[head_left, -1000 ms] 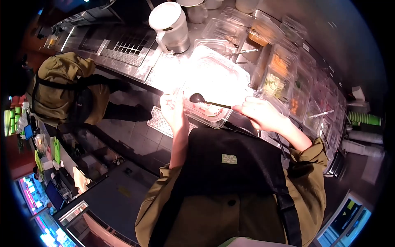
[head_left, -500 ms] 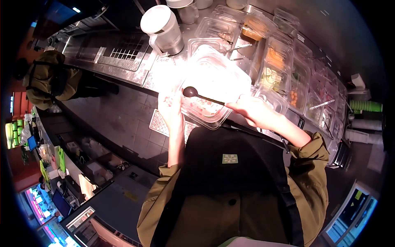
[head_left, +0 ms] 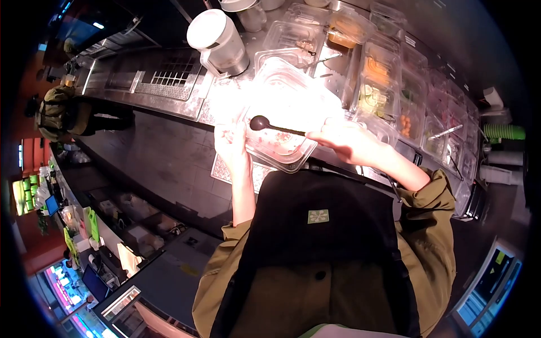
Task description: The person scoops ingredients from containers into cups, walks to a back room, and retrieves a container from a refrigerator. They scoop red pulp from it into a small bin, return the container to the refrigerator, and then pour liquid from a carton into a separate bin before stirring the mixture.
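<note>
A clear plastic container (head_left: 297, 165), its near end speckled with reddish bits, sits tilted in front of me, its middle washed out by bright light. My left hand (head_left: 231, 145) holds its left side, fingers closed at the rim. A long-handled black spoon (head_left: 260, 123) is in my right hand (head_left: 350, 142), which is closed around the end of the handle. The spoon's round bowl hangs over the left part of the container, close to my left fingers.
A lidded clear pitcher (head_left: 226, 56) stands on the steel counter (head_left: 209, 93). Several food tubs fill the right side, one with sliced orange food (head_left: 376, 66). Tongs (head_left: 445, 133) lie across tubs. A co-worker (head_left: 59, 112) stands far left. Green cups (head_left: 503, 132) are stacked at right.
The co-worker at the left has moved farther away along the aisle. My view has shifted slightly; both hands keep their hold on the container and spoon, and the spoon has barely moved.
</note>
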Demonstrator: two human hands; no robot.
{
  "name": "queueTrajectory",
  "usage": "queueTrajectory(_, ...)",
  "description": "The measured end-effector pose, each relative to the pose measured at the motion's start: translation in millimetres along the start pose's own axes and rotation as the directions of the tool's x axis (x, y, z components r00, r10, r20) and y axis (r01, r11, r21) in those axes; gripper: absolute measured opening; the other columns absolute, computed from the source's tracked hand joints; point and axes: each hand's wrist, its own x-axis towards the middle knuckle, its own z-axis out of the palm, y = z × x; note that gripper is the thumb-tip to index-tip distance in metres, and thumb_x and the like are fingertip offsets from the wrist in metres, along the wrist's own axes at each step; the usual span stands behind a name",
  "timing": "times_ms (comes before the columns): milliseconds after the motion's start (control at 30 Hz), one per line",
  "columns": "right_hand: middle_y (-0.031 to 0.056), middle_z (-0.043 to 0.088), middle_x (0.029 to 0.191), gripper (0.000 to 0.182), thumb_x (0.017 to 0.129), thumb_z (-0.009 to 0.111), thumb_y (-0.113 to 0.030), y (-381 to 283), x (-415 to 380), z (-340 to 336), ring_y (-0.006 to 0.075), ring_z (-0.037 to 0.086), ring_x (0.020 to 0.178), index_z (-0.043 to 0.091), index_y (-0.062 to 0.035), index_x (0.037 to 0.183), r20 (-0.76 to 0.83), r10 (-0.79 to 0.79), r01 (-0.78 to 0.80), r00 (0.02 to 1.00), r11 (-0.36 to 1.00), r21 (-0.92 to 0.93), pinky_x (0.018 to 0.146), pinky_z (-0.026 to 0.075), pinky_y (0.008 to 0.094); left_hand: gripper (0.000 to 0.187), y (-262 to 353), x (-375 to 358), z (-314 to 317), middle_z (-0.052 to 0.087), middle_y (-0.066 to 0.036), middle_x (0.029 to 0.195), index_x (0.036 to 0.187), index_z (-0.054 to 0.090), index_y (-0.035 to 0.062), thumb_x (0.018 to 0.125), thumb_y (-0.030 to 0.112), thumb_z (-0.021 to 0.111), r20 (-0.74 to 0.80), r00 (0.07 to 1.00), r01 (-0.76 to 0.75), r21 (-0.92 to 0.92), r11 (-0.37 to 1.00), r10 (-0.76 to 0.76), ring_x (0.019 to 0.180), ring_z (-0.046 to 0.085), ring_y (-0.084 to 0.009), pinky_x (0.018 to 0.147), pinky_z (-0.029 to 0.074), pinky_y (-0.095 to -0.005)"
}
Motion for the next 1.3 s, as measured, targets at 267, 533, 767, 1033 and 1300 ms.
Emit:
queueTrajectory(267,0.009,0.058,0.073,0.035,0.07,0.054,0.009,-2,6,-1,0.0254,0.057,0.066,0.06,-0.0025,0.102,-0.216,0.045,-0.063,0.975,0.995,-0.077,0.061,0.048,0.0334,0.018,-6,-1,-12,0.057,-0.009,0.087,0.081,0.045,0.0062,0.081,-0.003,0.06,-0.04,0.999,0.021,0.0,1.0,-0.021,0.064,0.046,-0.0036,0.058,0.039,-0.0156)
queueTrajectory(533,0.0132,0.064,0.09,0.024,0.076,0.057,-0.001,-14,0,11,0.0289,0.063,0.08,0.061,-0.0017,0.1,-0.01,0.153,-0.152,0.988,0.986,0.072,0.07,0.051,0.0335,0.017,2,0,-1,0.052,0.0,0.071,0.079,0.046,0.0066,0.082,0.004,0.062,-0.072,0.997,-0.033,0.024,0.999,0.034,0.064,0.049,-0.0056,0.062,0.043,-0.0198)
queueTrajectory(767,0.0131,0.061,0.075,0.013,0.081,0.054,-0.002,-31,12,-20,0.0253,0.059,0.063,0.06,0.001,0.092,-0.134,0.314,-0.303,0.94,0.948,0.096,0.059,0.046,0.0306,0.016,12,-8,-2,0.049,0.002,0.07,0.079,0.046,0.0067,0.083,0.004,0.061,-0.051,0.996,-0.072,0.066,0.995,0.075,0.062,0.045,-0.0045,0.06,0.039,-0.0182)
queueTrajectory(1033,0.0103,0.055,0.063,0.012,0.084,0.052,-0.001,-47,-2,0,0.013,0.049,0.05,0.06,0.002,0.091,-0.214,0.41,-0.365,0.886,0.904,0.222,0.049,0.039,0.0252,0.017,3,-12,-2,0.048,0.001,0.068,0.079,0.044,0.0062,0.084,0.005,0.06,-0.139,0.976,-0.146,0.161,0.976,0.169,0.059,0.044,-0.0048,0.055,0.039,-0.0187)
queueTrajectory(1300,0.0123,0.055,0.059,0.013,0.082,0.053,-0.001,-54,3,-4,0.0255,0.054,0.05,0.059,0.0022,0.093,-0.134,0.453,-0.424,0.882,0.884,0.197,0.05,0.043,0.0301,0.024,5,-16,6,0.039,0.003,0.07,0.077,0.039,0.0071,0.082,0.001,0.061,-0.16,0.976,-0.12,0.16,0.98,0.146,0.061,0.036,-0.0029,0.055,0.032,-0.0164)
